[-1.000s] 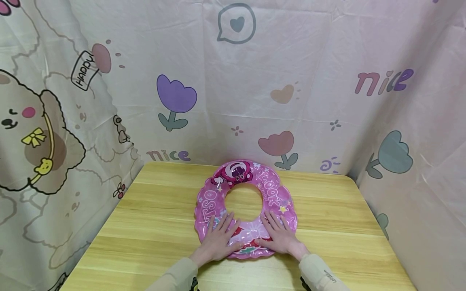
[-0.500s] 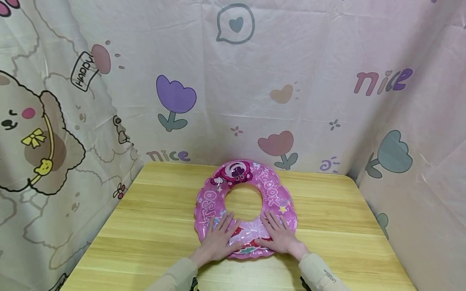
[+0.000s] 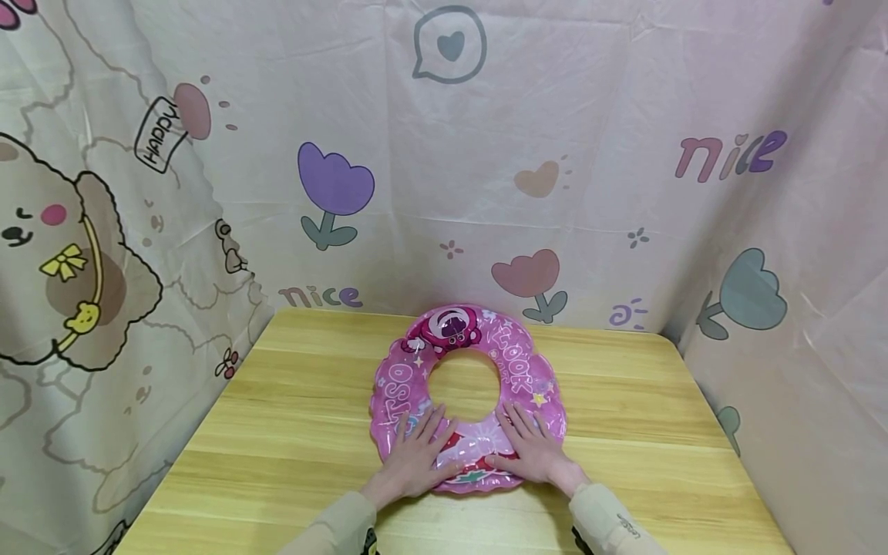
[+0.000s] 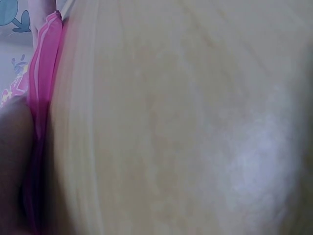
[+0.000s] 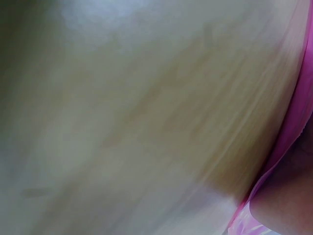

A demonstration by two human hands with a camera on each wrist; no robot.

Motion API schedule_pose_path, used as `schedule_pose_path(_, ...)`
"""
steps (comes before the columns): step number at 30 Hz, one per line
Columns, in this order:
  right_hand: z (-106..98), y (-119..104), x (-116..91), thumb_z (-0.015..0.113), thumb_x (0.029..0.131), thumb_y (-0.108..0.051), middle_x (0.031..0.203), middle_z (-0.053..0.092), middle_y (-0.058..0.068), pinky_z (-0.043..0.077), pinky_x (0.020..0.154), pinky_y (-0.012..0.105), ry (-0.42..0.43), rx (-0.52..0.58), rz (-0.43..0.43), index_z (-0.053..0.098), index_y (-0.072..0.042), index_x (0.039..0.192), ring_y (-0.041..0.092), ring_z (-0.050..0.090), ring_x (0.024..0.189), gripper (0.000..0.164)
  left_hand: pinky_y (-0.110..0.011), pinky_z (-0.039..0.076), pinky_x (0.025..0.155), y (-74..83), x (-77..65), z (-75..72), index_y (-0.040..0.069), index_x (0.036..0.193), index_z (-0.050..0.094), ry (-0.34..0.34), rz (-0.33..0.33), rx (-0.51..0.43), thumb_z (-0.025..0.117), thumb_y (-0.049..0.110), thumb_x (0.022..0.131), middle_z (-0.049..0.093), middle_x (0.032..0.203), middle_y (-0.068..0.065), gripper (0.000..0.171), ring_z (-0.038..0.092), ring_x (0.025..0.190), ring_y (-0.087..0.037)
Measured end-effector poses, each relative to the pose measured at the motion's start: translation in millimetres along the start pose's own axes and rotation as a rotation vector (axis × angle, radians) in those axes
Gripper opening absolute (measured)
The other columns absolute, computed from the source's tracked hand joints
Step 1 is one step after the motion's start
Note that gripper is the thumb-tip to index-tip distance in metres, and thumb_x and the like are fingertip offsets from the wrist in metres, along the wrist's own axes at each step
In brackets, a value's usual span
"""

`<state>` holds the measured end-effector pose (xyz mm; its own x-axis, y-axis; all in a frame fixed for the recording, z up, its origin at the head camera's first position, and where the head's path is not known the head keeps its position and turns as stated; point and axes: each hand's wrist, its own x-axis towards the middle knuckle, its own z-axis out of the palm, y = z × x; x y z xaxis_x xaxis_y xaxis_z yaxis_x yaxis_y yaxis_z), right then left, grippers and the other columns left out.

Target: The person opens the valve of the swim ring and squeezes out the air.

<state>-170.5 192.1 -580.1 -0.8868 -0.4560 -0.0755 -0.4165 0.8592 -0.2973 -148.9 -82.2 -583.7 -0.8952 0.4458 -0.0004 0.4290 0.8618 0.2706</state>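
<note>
A pink inflatable swim ring (image 3: 527,362) with a ruffled edge lies flat on the wooden table, printed with a bear, letters and strawberries. On its near left part rests my left hand (image 3: 416,456), palm down with fingers spread. My right hand (image 3: 536,453) lies the same way on the near right part, its thumb pointing toward the left one. In the left wrist view the ring's pink edge (image 4: 46,63) runs along the left side beside part of the hand. The right wrist view shows the pink edge (image 5: 293,117) and a bit of the hand at lower right.
The wood-grain table (image 3: 291,416) extends to both sides of the ring. Behind it hangs a pale printed curtain (image 3: 430,154) with tulips and words, and more curtain closes in the left and right sides. The ring's far edge lies near the table's back edge.
</note>
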Motion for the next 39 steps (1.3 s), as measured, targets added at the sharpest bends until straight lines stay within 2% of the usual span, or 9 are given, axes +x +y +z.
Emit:
schedule_pose_path(8,-0.9,0.5,-2.3,0.05,0.093,-0.07,0.169,0.015,0.018,0.006,0.126,0.064,0.03,0.063,-0.049,0.021,-0.009,0.161,0.039,0.014,0.157,0.096,-0.068,0.006,0.125,-0.2,0.8,-0.2,0.026,0.16,0.029,0.0,0.003,0.004,0.035,0.073,0.096,0.015,0.171,-0.005,0.079,0.013,0.159,-0.031)
schedule_pose_path(15,2.0,1.7,-0.8,0.047,0.091,-0.075,0.171,0.01,0.008,0.005,0.129,0.056,-0.005,0.014,0.006,0.019,-0.015,0.162,0.03,0.012,0.159,0.097,-0.068,0.006,0.124,0.6,-0.4,-0.5,0.025,0.16,0.029,0.001,0.006,-0.001,0.037,0.072,0.096,0.015,0.171,-0.006,0.079,0.014,0.159,-0.032)
schedule_pose_path(19,2.6,2.2,0.1,0.049,0.091,-0.074,0.171,0.011,0.011,0.006,0.128,0.058,0.001,0.041,-0.012,0.019,-0.013,0.162,0.033,0.013,0.158,0.098,-0.069,0.008,0.124,-1.1,-0.7,-5.6,0.023,0.16,0.03,-0.012,0.023,-0.008,0.039,0.071,0.096,0.016,0.171,-0.009,0.08,0.015,0.158,-0.034)
schedule_pose_path(22,2.8,2.9,0.6,0.049,0.091,-0.074,0.171,0.009,0.011,0.006,0.128,0.059,-0.002,0.037,-0.015,0.018,-0.013,0.162,0.034,0.012,0.158,0.098,-0.069,0.01,0.123,-11.7,3.9,-13.2,0.019,0.159,0.031,0.004,0.08,0.055,0.04,0.074,0.094,0.019,0.169,-0.012,0.085,0.017,0.157,-0.037)
schedule_pose_path(26,1.7,3.2,1.2,0.048,0.09,-0.075,0.172,0.007,0.007,0.006,0.128,0.057,-0.004,0.024,0.005,0.018,-0.015,0.162,0.031,0.01,0.159,0.098,-0.065,0.015,0.125,-41.8,15.2,-22.7,0.017,0.157,0.036,0.142,0.118,0.211,0.044,0.083,0.086,0.022,0.168,-0.015,0.097,0.019,0.156,-0.037)
schedule_pose_path(29,-0.1,2.5,0.8,0.049,0.09,-0.075,0.172,0.006,0.007,0.005,0.129,0.058,-0.01,0.039,0.007,0.018,-0.016,0.162,0.031,0.009,0.159,0.098,-0.06,0.019,0.126,-64.0,19.1,-24.9,0.017,0.157,0.036,0.213,0.108,0.25,0.05,0.086,0.08,0.019,0.169,-0.017,0.104,0.02,0.156,-0.038)
schedule_pose_path(33,-1.9,1.9,0.7,0.05,0.091,-0.073,0.172,0.006,0.008,0.004,0.128,0.059,-0.009,0.055,-0.007,0.015,-0.015,0.162,0.032,0.008,0.159,0.099,-0.058,0.024,0.124,-77.9,18.9,-23.7,0.016,0.158,0.033,0.202,0.121,0.217,0.053,0.085,0.078,0.016,0.168,-0.022,0.107,0.021,0.155,-0.042)
schedule_pose_path(39,-5.4,-1.0,-0.4,0.053,0.092,-0.07,0.171,0.011,0.014,0.006,0.127,0.062,-0.003,0.063,-0.017,0.018,-0.011,0.162,0.036,0.013,0.158,0.098,-0.059,0.021,0.126,-76.7,18.5,-25.3,0.017,0.16,0.029,0.128,0.088,0.175,0.053,0.082,0.081,0.016,0.169,-0.02,0.105,0.02,0.156,-0.041)
